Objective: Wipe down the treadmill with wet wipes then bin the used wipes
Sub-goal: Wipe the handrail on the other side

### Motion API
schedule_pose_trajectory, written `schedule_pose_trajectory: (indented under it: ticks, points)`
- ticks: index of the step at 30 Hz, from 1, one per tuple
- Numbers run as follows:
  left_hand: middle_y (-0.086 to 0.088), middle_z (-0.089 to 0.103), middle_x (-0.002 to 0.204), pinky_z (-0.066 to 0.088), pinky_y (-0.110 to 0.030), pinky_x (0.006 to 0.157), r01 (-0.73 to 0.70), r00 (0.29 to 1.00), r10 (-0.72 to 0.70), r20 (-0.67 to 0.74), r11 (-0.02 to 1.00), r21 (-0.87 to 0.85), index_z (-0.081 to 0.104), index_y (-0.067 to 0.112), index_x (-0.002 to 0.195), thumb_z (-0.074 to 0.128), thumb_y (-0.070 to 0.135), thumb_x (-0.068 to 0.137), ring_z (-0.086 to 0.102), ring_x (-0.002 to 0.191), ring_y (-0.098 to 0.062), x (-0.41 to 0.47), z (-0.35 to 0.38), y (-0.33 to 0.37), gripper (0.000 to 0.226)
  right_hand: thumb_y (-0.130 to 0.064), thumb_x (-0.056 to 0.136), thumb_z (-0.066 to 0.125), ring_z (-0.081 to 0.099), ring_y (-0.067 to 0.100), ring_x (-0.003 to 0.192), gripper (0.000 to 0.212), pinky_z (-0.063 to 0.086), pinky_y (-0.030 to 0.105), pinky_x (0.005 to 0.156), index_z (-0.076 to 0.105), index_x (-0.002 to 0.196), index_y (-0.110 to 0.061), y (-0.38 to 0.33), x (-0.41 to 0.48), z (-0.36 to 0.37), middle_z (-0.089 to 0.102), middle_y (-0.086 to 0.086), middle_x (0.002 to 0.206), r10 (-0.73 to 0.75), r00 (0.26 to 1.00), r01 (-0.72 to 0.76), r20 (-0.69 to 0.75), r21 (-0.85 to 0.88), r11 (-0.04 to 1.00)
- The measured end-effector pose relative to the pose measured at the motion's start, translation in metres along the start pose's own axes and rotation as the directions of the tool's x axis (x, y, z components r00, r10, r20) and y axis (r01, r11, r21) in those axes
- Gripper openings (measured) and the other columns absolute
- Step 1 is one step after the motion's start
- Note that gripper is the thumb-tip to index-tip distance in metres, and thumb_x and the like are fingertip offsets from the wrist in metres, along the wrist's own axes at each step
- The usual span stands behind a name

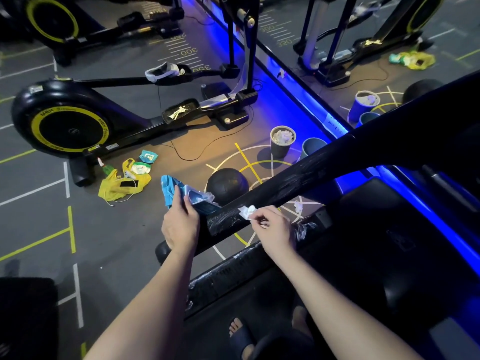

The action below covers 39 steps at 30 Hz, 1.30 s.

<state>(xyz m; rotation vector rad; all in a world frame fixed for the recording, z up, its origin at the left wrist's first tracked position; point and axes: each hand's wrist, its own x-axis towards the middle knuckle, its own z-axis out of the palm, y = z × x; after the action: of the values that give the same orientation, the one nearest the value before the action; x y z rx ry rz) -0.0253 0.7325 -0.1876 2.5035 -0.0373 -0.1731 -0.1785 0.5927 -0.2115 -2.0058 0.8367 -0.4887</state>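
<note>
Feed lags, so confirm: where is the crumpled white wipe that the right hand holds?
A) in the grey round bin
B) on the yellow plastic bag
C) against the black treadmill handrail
C: the right hand pinches the crumpled white wipe against the black treadmill handrail.

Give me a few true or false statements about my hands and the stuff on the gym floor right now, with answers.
1. The right hand pinches a crumpled white wipe at the black treadmill handrail. True.
2. The left hand holds nothing. False: it holds a blue wet-wipe pack.
3. The grey round bin on the floor is empty. False: used white wipes fill it to the rim.
4. A black ball lies on the floor beyond the handrail. True.
</note>
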Motion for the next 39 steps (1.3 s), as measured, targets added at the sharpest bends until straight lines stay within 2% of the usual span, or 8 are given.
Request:
schedule_pose_trajectory:
  ticks: [5,9,15,22,26,30,35,39]
  points:
    - [-0.025,0.070,0.117,0.048,-0.048,0.092,-0.024,1.000,0.024,0.014,0.999,0.040,0.037,0.034,0.160,0.038,0.051,0.108,0.064,0.108,-0.046,-0.003,0.000,0.002,0.054,-0.005,0.086,0.068,0.068,0.015,0.085,0.035,0.059,0.044,0.076,0.062,0.095,-0.039,0.007,0.038,-0.024,0.067,-0.011,0.091,0.253,0.919,-0.187,-0.302,0.230,0.955]
    - [-0.023,0.071,0.118,0.049,-0.047,0.093,-0.015,1.000,0.015,0.020,0.999,0.029,0.036,0.034,0.160,0.044,0.058,0.104,0.065,0.109,-0.046,-0.005,-0.001,0.004,0.062,-0.002,0.085,0.065,0.065,0.019,0.080,0.035,0.058,0.048,0.070,0.067,0.098,-0.035,0.005,0.038,-0.017,0.057,-0.012,0.092,0.177,0.964,-0.173,-0.197,0.035,0.984]
    - [-0.023,0.071,0.119,0.049,-0.047,0.094,0.003,1.000,-0.004,0.023,0.999,0.039,0.035,0.033,0.160,0.049,0.059,0.101,0.064,0.110,-0.045,-0.006,-0.003,0.005,0.066,-0.002,0.085,0.066,0.063,0.004,0.075,0.028,0.058,0.034,0.073,0.076,0.102,-0.022,0.003,-0.013,0.021,0.064,-0.010,0.098,-0.057,0.980,0.056,0.191,0.013,0.998]
    - [-0.024,0.070,0.118,0.049,-0.048,0.094,-0.003,1.000,0.002,0.028,0.998,0.059,0.033,0.034,0.161,0.046,0.060,0.102,0.064,0.109,-0.045,-0.007,-0.002,0.007,0.066,-0.001,0.083,0.067,0.063,0.015,0.080,0.031,0.052,0.030,0.065,0.075,0.105,-0.021,-0.005,0.024,-0.011,0.058,-0.012,0.097,0.065,0.950,-0.055,-0.305,0.039,0.998]
    - [-0.024,0.070,0.117,0.049,-0.048,0.093,-0.001,1.000,-0.001,0.022,0.998,0.066,0.033,0.034,0.161,0.046,0.060,0.102,0.064,0.109,-0.045,-0.006,-0.001,0.006,0.066,-0.006,0.083,0.068,0.060,0.015,0.075,0.023,0.050,0.030,0.060,0.074,0.100,-0.020,-0.002,0.016,0.010,0.060,-0.006,0.098,-0.034,0.994,0.025,-0.100,-0.090,0.996]
    - [-0.025,0.070,0.111,0.050,-0.048,0.088,-0.011,1.000,0.009,0.015,0.995,0.095,0.037,0.033,0.158,0.044,0.058,0.103,0.065,0.103,-0.047,-0.006,0.002,0.004,0.061,-0.008,0.083,0.074,0.062,0.003,0.073,0.017,0.043,0.007,0.066,0.076,0.096,-0.019,-0.003,-0.007,0.016,0.065,-0.006,0.096,-0.079,0.993,0.076,0.085,0.038,0.996]
    - [-0.027,0.070,0.112,0.050,-0.049,0.089,-0.013,1.000,0.011,0.018,0.992,0.127,0.036,0.031,0.159,0.044,0.058,0.103,0.065,0.104,-0.047,-0.004,0.004,0.003,0.062,-0.011,0.080,0.069,0.069,0.022,0.075,0.023,0.058,0.041,0.068,0.067,0.091,-0.032,0.025,0.045,-0.027,0.070,-0.006,0.083,0.254,0.924,-0.194,-0.285,0.221,0.956]
    - [-0.028,0.069,0.115,0.049,-0.048,0.092,-0.009,1.000,0.008,0.010,0.992,0.128,0.036,0.031,0.160,0.045,0.057,0.103,0.064,0.106,-0.048,-0.006,0.004,0.004,0.062,-0.002,0.082,0.066,0.068,0.020,0.084,0.024,0.052,0.027,0.072,0.072,0.097,-0.020,0.038,0.081,-0.065,0.068,-0.001,0.094,0.286,0.846,-0.233,-0.450,0.170,0.957]
